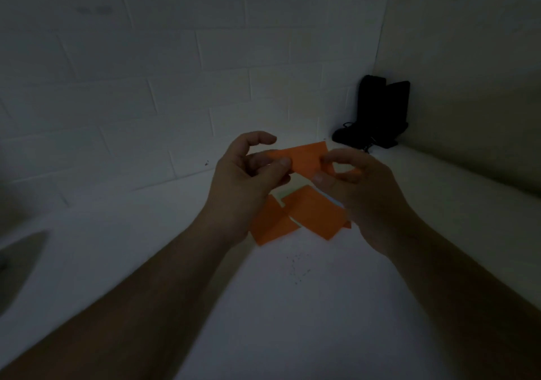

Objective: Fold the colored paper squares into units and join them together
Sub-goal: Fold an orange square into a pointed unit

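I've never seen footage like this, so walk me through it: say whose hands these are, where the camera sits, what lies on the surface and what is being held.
There is no machine here. A person wears one camera on the head, looking forward and down, so the two bare arms reaching in are their own. The left hand and right hand together pinch one orange paper in the air, one at each end. Below it, more orange papers lie on a white surface, overlapping. A white brick wall stands behind. In the far right corner is a dark object; the picture is too dim to say what it is.
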{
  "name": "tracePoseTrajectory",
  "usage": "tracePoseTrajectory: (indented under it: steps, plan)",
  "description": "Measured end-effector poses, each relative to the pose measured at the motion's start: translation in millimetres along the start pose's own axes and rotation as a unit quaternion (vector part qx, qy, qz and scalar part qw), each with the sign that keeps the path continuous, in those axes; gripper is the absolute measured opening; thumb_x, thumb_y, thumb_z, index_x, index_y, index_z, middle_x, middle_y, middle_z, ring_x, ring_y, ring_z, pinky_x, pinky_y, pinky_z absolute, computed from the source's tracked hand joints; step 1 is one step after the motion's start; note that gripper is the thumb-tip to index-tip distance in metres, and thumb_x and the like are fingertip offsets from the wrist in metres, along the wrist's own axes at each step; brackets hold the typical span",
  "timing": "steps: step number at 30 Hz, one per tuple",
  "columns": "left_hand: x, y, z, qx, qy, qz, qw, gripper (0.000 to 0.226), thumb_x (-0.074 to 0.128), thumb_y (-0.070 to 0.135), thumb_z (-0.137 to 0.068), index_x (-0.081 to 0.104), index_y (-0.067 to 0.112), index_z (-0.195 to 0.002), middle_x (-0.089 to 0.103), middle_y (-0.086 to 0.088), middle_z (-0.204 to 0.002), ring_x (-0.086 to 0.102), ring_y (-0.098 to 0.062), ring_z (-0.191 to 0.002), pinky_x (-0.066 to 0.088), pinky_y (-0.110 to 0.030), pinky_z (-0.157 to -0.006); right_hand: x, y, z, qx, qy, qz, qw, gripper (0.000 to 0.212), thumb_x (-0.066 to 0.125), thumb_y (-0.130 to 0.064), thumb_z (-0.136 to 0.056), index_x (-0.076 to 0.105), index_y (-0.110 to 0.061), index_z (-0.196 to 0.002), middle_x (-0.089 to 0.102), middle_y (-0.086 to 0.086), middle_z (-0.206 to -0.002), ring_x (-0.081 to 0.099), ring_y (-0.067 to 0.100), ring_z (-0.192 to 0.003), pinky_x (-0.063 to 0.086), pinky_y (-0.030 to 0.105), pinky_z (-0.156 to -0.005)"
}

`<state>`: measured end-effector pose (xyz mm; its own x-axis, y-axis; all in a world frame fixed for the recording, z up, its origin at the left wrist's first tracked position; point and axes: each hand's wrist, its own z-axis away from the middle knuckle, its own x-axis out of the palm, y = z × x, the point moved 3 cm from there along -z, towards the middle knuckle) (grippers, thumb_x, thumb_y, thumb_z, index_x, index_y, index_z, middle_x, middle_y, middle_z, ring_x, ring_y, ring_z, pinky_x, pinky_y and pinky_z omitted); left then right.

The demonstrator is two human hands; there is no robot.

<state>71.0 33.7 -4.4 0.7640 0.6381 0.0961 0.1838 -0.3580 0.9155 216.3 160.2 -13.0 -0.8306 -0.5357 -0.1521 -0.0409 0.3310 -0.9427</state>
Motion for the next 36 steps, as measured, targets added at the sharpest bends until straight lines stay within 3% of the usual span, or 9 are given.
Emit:
tracePoseTrajectory:
  steps: [3, 6, 9, 13, 18, 22, 29, 33, 36]
  plan:
    - [-2, 0, 1, 0.009, -0.015, -0.05, 0.999, 0.036, 0.076, 0.008, -0.091, 0.063, 0.023, -0.121, 0.072, -0.025, -0.095, 0.075, -0.033, -0.093, 0.059, -0.054, -0.093, -11, -3, -3, -0.096, 0.021, 0.155, 0.983, 0.066, 0.086, -0.046, -0.071, 0.052, -0.048, -0.128, 0.044, -0.015, -0.138, 0.052, 0.008, -0.115, 0.049, 0.027, -0.083]
    - [1, -1, 3, 0.005, -0.04, -0.085, 0.996, 0.035, 0.08, 0.01, -0.088, 0.066, 0.025, -0.118, 0.073, -0.021, -0.094, 0.074, -0.034, -0.091, 0.059, -0.053, -0.093, -15, -11, -3, -0.183, 0.005, 0.218, 0.959, 0.08, 0.077, -0.059, -0.071, 0.043, -0.041, -0.141, 0.039, -0.018, -0.138, 0.045, 0.009, -0.125, 0.044, 0.035, -0.099]
    - [4, -2, 5, -0.002, -0.073, -0.086, 0.994, 0.028, 0.082, 0.007, -0.085, 0.072, 0.02, -0.107, 0.074, -0.019, -0.094, 0.073, -0.029, -0.088, 0.059, -0.049, -0.089, -13, -16, -2, -0.221, -0.031, 0.24, 0.945, 0.066, 0.065, -0.067, -0.074, 0.061, -0.03, -0.129, 0.051, -0.029, -0.123, 0.05, -0.009, -0.117, 0.049, 0.029, -0.096]
    - [6, -5, 5, -0.032, -0.106, -0.045, 0.993, 0.027, 0.081, 0.007, -0.083, 0.073, 0.014, -0.107, 0.078, -0.012, -0.095, 0.075, -0.028, -0.089, 0.061, -0.047, -0.089, -11, -12, 1, -0.167, -0.059, 0.175, 0.969, 0.035, 0.078, -0.053, -0.072, 0.067, -0.04, -0.103, 0.064, -0.027, -0.104, 0.06, -0.011, -0.1, 0.052, 0.011, -0.069]
    - [6, -9, 3, -0.061, -0.097, -0.002, 0.993, 0.024, 0.077, 0.005, -0.088, 0.075, 0.017, -0.109, 0.074, -0.024, -0.098, 0.072, -0.031, -0.09, 0.057, -0.055, -0.094, -14, -8, -2, -0.104, -0.052, 0.071, 0.991, 0.017, 0.087, -0.021, -0.074, 0.074, -0.03, -0.078, 0.074, -0.014, -0.082, 0.071, 0.005, -0.078, 0.059, 0.028, -0.067]
    - [10, -12, 4, -0.101, -0.076, 0.034, 0.991, 0.021, 0.071, 0.005, -0.093, 0.074, 0.013, -0.112, 0.071, -0.019, -0.088, 0.067, -0.029, -0.084, 0.056, -0.051, -0.095, -11, -7, -2, -0.088, -0.044, 0.035, 0.995, 0.017, 0.086, -0.018, -0.075, 0.074, -0.027, -0.082, 0.075, -0.013, -0.078, 0.071, 0.002, -0.073, 0.055, 0.016, -0.058]
    - [12, -9, 4, -0.147, -0.075, 0.076, 0.983, 0.018, 0.069, 0.007, -0.093, 0.072, 0.012, -0.11, 0.064, -0.021, -0.089, 0.064, -0.022, -0.076, 0.059, -0.03, -0.076, -11, -8, -2, -0.092, -0.052, 0.022, 0.994, 0.018, 0.079, -0.015, -0.083, 0.075, -0.033, -0.087, 0.074, -0.019, -0.088, 0.069, -0.001, -0.086, 0.055, 0.014, -0.063]
    - [10, -6, 4, -0.145, -0.08, 0.082, 0.983, 0.017, 0.07, 0.009, -0.091, 0.073, 0.011, -0.108, 0.07, -0.016, -0.085, 0.066, -0.02, -0.075, 0.059, -0.029, -0.076, -12, -12, -2, -0.109, -0.039, 0.052, 0.992, 0.019, 0.078, -0.019, -0.085, 0.074, -0.038, -0.085, 0.073, -0.023, -0.088, 0.069, -0.002, -0.089, 0.056, 0.025, -0.077]
    - [10, -5, 4, -0.138, -0.073, 0.086, 0.984, 0.014, 0.072, 0.007, -0.089, 0.076, 0.011, -0.101, 0.069, -0.017, -0.085, 0.065, -0.022, -0.075, 0.059, -0.027, -0.075, -13, -18, 0, -0.148, -0.029, 0.1, 0.983, 0.022, 0.076, -0.019, -0.087, 0.072, -0.041, -0.085, 0.072, -0.025, -0.087, 0.068, -0.004, -0.089, 0.054, 0.024, -0.083]
